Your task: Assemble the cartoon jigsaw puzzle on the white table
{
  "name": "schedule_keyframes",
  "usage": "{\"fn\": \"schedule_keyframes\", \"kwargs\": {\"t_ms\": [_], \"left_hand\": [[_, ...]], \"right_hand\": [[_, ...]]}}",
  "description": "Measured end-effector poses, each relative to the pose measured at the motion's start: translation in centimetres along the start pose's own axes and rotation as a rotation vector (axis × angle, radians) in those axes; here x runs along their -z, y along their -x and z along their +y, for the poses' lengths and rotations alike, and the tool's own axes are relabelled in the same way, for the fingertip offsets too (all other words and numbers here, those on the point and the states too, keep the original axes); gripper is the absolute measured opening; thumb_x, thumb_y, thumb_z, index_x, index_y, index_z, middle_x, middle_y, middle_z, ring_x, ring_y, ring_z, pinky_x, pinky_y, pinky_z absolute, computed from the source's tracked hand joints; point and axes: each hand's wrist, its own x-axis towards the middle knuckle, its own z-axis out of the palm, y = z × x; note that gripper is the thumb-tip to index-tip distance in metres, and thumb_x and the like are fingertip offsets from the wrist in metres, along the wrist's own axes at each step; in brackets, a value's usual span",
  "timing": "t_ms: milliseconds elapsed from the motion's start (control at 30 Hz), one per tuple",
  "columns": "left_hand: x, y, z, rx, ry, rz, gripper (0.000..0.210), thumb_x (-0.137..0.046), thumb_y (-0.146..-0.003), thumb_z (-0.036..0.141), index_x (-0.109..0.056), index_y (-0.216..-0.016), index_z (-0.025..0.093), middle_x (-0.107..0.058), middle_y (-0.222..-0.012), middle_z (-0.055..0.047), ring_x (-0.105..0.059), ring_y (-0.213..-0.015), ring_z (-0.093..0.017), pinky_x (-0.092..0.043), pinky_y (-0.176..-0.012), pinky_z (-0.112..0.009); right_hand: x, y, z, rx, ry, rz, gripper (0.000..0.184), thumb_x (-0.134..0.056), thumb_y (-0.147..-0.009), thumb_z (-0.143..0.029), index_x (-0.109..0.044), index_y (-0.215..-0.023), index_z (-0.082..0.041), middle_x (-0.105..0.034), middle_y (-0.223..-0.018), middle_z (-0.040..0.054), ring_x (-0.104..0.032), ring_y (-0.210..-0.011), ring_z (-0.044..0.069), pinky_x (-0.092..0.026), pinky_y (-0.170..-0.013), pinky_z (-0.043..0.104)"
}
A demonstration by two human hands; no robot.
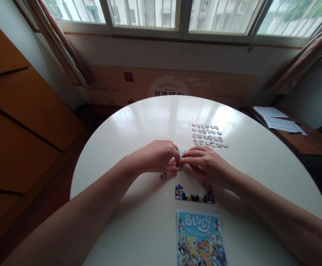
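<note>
Bluey sheet (201, 240) lies nearest, then a puzzle strip (194, 198). Curled left hand (159, 156) and flatter right hand (209, 162) meet at a puzzle section (179, 167) — grip unclear — loose pieces (195, 141) toward the table's (108, 136) far-right edge.

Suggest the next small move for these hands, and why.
Probably press the jigsaw pieces flat against the white table: left hand and right hand are both at them, fingers hide whether they interlock, and the U-shaped jigsaw section lies apart.
</note>
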Motion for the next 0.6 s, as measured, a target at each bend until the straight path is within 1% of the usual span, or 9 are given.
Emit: {"fn": "schedule_keyframes", "kwargs": {"t_ms": [67,200,367,600], "left_hand": [[0.0,0.0,0.1,-0.010,-0.017,0.010,0.012,-0.072,-0.082,0.025,-0.079,-0.091,0.026,-0.077,-0.098,-0.003,-0.065,-0.097,-0.020,-0.048,-0.084,-0.032],[0.0,-0.1,0.6,-0.028,-0.077,0.019,0.012,-0.066,-0.085,0.022,-0.078,-0.085,0.025,-0.077,-0.093,-0.003,-0.064,-0.091,-0.019,-0.047,-0.079,-0.031],[0.1,-0.1,1.2,-0.024,-0.120,0.017,0.016,-0.063,-0.087,0.024,-0.078,-0.082,0.022,-0.077,-0.088,-0.005,-0.066,-0.086,-0.020,-0.048,-0.073,-0.030],[-0.2,0.1,1.0,-0.023,-0.073,0.062,0.017,-0.063,-0.086,0.025,-0.078,-0.077,0.024,-0.076,-0.076,-0.003,-0.067,-0.072,-0.016,-0.048,-0.067,-0.028]], "right_hand": [[-0.1,-0.1,0.0,0.002,-0.006,-0.010,0.024,-0.056,-0.098,-0.021,-0.075,-0.109,-0.031,-0.077,-0.115,-0.0009,-0.068,-0.108,0.021,-0.048,-0.098,0.045],[-0.1,-0.2,-0.1,0.005,-0.004,-0.009,0.023,-0.057,-0.097,-0.019,-0.076,-0.104,-0.030,-0.078,-0.114,-0.0009,-0.069,-0.108,0.021,-0.048,-0.098,0.044],[-0.1,-0.3,-0.2,-0.008,-0.007,-0.003,0.025,-0.057,-0.095,-0.016,-0.076,-0.105,-0.029,-0.078,-0.112,-0.0009,-0.069,-0.106,0.020,-0.048,-0.098,0.043],[-0.2,-0.4,-0.1,-0.015,-0.019,-0.005,0.027,-0.058,-0.095,-0.018,-0.076,-0.109,-0.033,-0.078,-0.112,-0.0031,-0.069,-0.106,0.020,-0.048,-0.099,0.043]]}}
